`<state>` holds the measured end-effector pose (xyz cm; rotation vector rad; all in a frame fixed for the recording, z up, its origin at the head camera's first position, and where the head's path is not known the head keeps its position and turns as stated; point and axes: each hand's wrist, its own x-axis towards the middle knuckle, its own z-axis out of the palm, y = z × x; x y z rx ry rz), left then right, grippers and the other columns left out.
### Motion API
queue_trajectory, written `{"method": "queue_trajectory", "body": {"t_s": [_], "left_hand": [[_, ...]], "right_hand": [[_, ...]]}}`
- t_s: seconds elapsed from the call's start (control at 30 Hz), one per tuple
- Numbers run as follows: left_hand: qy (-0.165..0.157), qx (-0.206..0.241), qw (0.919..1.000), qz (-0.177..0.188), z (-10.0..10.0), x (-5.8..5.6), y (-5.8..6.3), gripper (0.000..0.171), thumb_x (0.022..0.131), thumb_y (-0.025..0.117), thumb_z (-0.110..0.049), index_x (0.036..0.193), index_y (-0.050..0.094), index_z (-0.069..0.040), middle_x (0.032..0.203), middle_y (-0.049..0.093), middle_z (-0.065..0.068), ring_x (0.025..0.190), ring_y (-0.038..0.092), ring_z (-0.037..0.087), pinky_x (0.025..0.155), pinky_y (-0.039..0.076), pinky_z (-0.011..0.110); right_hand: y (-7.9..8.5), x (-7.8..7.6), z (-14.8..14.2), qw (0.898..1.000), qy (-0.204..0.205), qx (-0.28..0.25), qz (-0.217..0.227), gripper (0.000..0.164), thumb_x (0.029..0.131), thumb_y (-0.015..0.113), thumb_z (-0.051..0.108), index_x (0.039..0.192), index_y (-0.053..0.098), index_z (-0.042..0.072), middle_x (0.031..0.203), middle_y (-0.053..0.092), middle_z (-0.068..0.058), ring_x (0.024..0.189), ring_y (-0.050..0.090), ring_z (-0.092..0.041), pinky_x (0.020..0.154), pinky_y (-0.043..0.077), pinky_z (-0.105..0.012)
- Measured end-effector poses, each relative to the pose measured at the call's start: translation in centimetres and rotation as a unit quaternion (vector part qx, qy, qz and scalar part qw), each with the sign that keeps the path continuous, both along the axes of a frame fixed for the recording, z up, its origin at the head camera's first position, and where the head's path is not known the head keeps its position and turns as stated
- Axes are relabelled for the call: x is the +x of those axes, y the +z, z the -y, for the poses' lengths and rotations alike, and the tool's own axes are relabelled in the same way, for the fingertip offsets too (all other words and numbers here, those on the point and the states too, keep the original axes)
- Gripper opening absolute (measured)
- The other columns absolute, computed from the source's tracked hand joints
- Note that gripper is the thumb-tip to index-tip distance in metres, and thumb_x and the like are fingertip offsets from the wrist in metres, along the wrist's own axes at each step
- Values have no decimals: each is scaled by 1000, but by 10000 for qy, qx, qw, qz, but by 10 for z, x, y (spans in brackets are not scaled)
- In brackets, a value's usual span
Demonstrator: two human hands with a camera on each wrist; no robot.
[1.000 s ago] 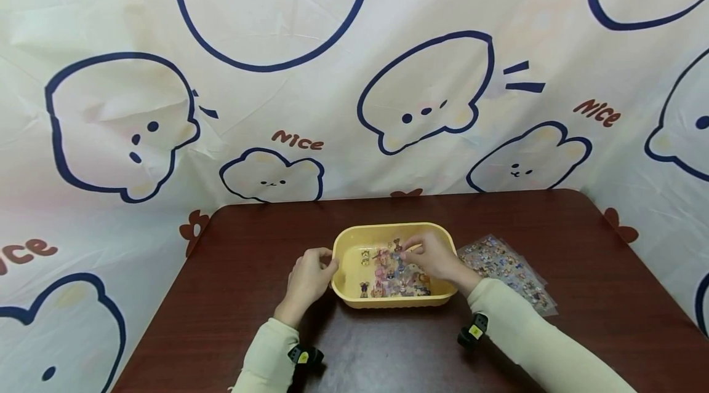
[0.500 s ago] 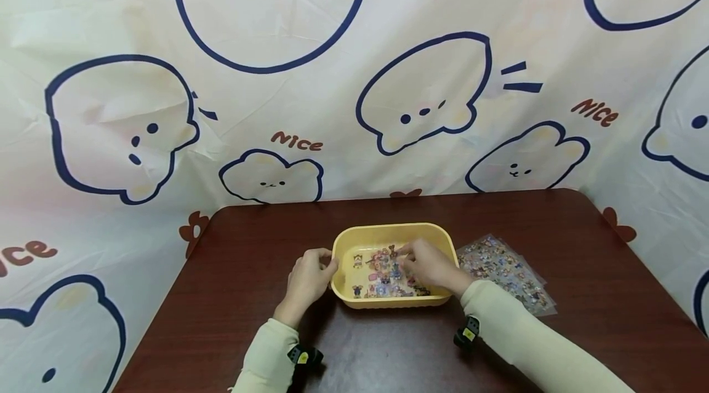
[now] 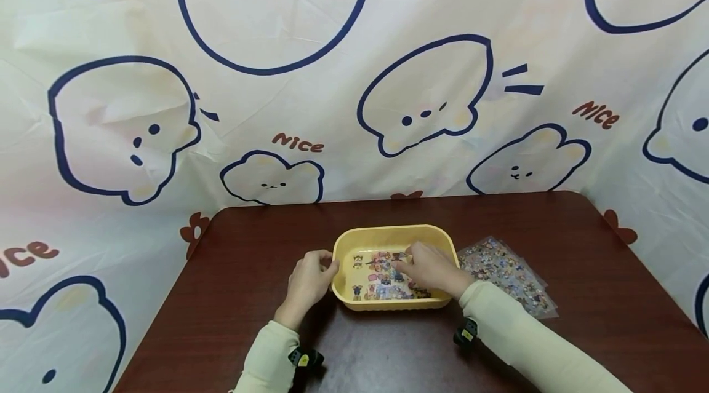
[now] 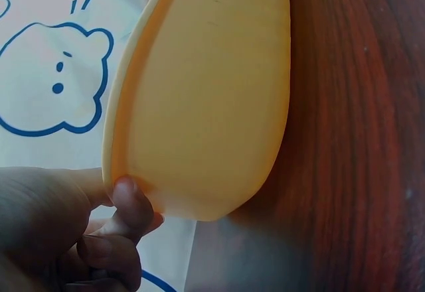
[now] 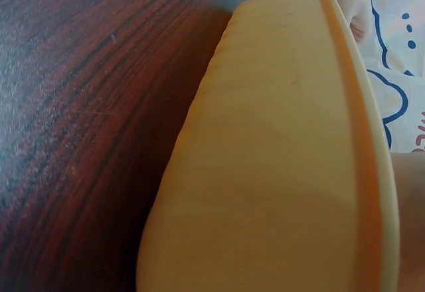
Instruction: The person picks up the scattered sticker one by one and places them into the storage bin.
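Observation:
A yellow plastic basin [image 3: 346, 258] stands on the table. My left hand [image 3: 309, 279] pinches its left rim, the thumb pressed on the outer wall in the left wrist view. Inside lies a clear sheet of small cartoon stickers [image 3: 382, 276]. My right hand [image 3: 432, 269] reaches over the right side into the basin, its bent fingers and thumb low over the sheet's upper right part. Its fingertips overlap the sheet, and I cannot tell whether they grip it. In the right wrist view the basin wall [image 5: 265, 139] hides these fingers.
More clear sheets with small colourful figures [image 3: 506, 273] lie stacked on the dark wooden table [image 3: 266, 227], right of the basin by my right forearm. A white cloth printed with cartoon bears [image 3: 332, 104] hangs behind and at both sides.
The sticker sheet has shifted slightly left inside the basin. My right hand has moved a little left and lowered its fingers towards the sheet. My left hand stays at the rim.

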<state>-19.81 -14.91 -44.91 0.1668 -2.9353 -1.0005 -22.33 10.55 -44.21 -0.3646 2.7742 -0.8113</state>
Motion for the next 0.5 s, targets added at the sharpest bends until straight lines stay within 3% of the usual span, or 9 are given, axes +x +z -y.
{"method": "queue_trajectory", "body": {"t_s": [0.07, 0.17, 0.27, 0.4, 0.5], "left_hand": [[5, -7, 10000, -17, 0, 0, 0, 30, 94, 66, -29, 116, 73, -10, 76, 73, -4, 67, 63, 9, 68, 49, 39], [5, -20, 10000, -22, 0, 1, 0, 30, 94, 66, -28, 116, 73, -10, 76, 73, -3, 67, 63, 9, 68, 49, 40], [9, -22, 10000, -12, -1, 0, -1, 29, 94, 66, -28, 116, 74, -10, 77, 73, -3, 67, 63, 9, 67, 48, 39], [45, -44, 10000, 10, -1, -1, -1, 29, 94, 67, -29, 115, 74, -10, 77, 72, -3, 67, 62, 9, 67, 48, 37], [62, -37, 10000, 64, -1, -1, -1, 29, 95, 67, -29, 116, 73, -10, 74, 72, -3, 64, 62, 9, 66, 47, 36]], "right_hand": [[1, 0, -1, 10000, -3, -2, -35, 40, 98, 64, 42, 76, 66, 9, 46, 46, 4, 38, 39, -9, 40, 23, -24], [1, 1, -1, 9999, 34, -124, -33, 37, 98, 65, 40, 102, 73, 5, 47, 51, 3, 39, 48, -11, 40, 24, -24], [2, 2, -2, 9995, 27, -317, 11, 43, 98, 65, 38, 127, 68, 7, 52, 60, -1, 44, 59, -14, 40, 28, -25], [4, 1, -3, 9992, -64, -384, -19, 42, 98, 65, 39, 125, 69, 8, 55, 62, -2, 42, 55, -13, 40, 29, -25], [5, 1, -4, 9994, -90, -278, -182, 43, 97, 65, 42, 125, 70, 9, 53, 58, 0, 39, 45, -11, 40, 27, -25]]}}
